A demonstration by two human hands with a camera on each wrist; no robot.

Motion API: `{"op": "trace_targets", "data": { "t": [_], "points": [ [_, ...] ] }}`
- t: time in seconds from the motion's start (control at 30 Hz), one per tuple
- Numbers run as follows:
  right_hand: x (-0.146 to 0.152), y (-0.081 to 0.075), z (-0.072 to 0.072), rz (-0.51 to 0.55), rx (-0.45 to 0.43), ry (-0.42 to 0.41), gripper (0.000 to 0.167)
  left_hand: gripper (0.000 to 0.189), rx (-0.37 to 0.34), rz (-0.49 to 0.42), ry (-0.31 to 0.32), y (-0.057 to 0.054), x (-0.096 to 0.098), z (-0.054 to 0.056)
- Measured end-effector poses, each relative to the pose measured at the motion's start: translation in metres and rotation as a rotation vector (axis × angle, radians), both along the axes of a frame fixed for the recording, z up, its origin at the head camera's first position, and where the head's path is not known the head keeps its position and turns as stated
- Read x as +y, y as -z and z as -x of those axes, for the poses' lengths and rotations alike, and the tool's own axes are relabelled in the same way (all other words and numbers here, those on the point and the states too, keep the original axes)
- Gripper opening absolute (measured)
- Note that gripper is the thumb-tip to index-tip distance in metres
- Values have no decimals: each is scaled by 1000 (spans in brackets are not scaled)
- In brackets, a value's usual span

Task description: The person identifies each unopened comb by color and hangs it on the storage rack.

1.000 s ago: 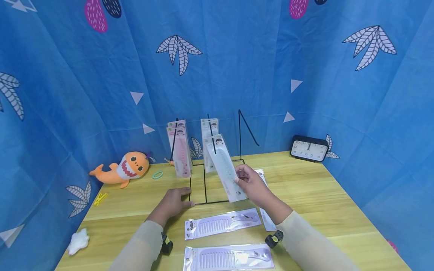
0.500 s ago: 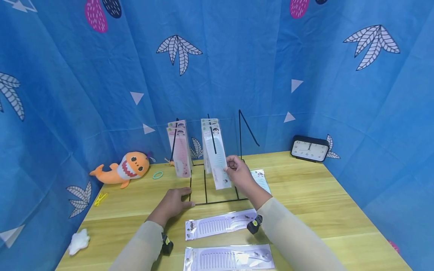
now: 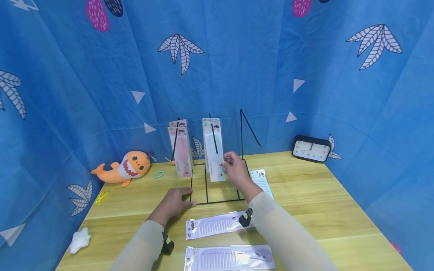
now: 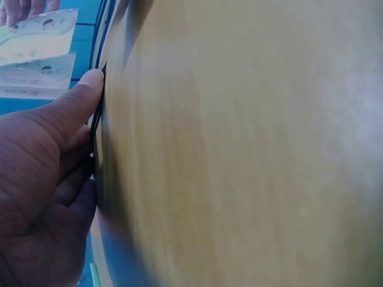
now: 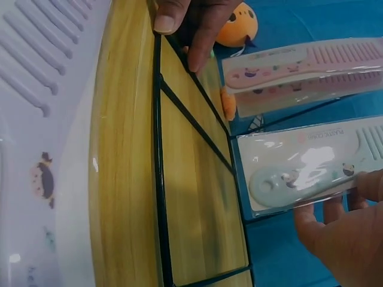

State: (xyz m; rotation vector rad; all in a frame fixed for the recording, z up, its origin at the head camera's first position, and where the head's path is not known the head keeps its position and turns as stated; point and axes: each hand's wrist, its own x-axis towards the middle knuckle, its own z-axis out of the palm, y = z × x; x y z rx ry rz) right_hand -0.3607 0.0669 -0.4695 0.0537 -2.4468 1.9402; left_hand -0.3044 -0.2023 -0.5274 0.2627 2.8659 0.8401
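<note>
Head view: upright comb pack (image 3: 215, 161) is pinched at right edge by nearer right hand (image 3: 235, 170);
rack (image 3: 207, 203) is touched by unclenched left hand (image 3: 172, 202).

a blue curtain (image 3: 230, 67) hangs in soft vertical folds behind the table and along its left and right sides. its print mixes dark-outlined white leaf sprigs (image 3: 184, 51), pale triangles (image 3: 298, 84) and, near the top, rounded pink shapes (image 3: 98, 15) flecked with white. the tabletop (image 3: 305, 199) is yellowish wood with long streaks of grain, its far edge near the cloth. in the left wrist view, pale bluish glare washes across the wood.
</note>
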Motion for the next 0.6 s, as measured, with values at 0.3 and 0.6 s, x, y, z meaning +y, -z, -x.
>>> {"op": "trace_targets", "data": {
  "t": [0.3,0.6],
  "points": [
    [-7,0,9,-10,31,21,14,60,-2,2,-1,-1,0,0],
    [-11,0,14,-74,45,36,16,60,4,-22,-4,0,0,-2]
  ]
}}
